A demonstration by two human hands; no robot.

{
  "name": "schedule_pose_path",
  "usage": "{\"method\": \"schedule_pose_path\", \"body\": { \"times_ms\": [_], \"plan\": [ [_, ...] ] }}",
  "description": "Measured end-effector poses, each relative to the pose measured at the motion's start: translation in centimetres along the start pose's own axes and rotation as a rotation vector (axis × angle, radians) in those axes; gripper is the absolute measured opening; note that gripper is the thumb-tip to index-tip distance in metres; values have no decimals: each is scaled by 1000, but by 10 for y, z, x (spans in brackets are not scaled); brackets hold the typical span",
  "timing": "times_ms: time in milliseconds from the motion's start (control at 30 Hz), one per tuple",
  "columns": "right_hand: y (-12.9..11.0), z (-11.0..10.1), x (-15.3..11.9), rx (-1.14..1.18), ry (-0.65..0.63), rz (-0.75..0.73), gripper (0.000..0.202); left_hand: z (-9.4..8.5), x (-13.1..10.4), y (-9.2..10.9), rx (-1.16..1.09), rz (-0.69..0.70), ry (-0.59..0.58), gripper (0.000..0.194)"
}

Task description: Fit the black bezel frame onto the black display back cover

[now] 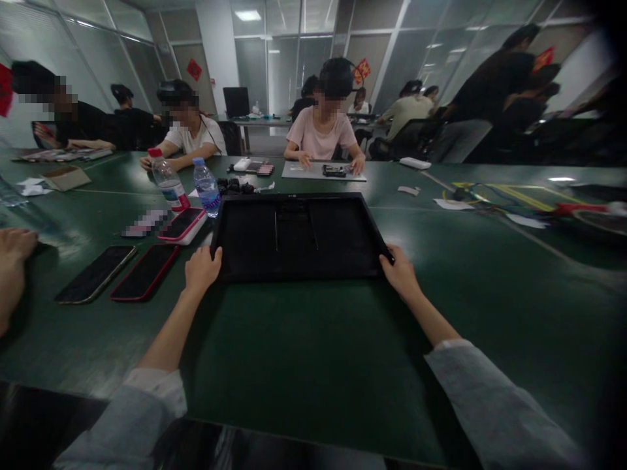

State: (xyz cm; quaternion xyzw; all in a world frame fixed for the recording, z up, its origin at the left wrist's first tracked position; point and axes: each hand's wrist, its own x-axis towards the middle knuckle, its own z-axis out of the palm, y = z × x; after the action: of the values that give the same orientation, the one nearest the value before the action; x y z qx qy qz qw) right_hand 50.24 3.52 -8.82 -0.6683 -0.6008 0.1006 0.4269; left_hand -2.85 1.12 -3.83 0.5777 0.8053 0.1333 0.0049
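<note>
A wide black monitor housing (249, 264), shallow like a tray with a raised rim, lies before me on the green table. Its inner side faces up, with two thin light lines near the middle and a small pale mark on the far rim. My left hand (202, 269) is closed around its left edge near the close corner, thumb on the rim. On the opposite edge, my right hand (400, 271) grips the near right corner. The fingers beneath the rim are hidden on both sides.
Left of the housing are a black phone (96, 274), a red-edged phone (145, 273), another phone on a white box (182, 225), and two bottles (169, 183) (206, 188). A co-worker's hand (14, 254) rests at far left. Cables (509, 196) lie right; people sit across the table.
</note>
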Motion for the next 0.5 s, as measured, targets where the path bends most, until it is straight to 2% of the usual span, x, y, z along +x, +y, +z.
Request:
{"method": "schedule_pose_path", "body": {
  "times_ms": [500],
  "plan": [
    [7,3,2,-5,17,-14,50,-7,-2,2,-25,-5,-34,59]
  ]
}}
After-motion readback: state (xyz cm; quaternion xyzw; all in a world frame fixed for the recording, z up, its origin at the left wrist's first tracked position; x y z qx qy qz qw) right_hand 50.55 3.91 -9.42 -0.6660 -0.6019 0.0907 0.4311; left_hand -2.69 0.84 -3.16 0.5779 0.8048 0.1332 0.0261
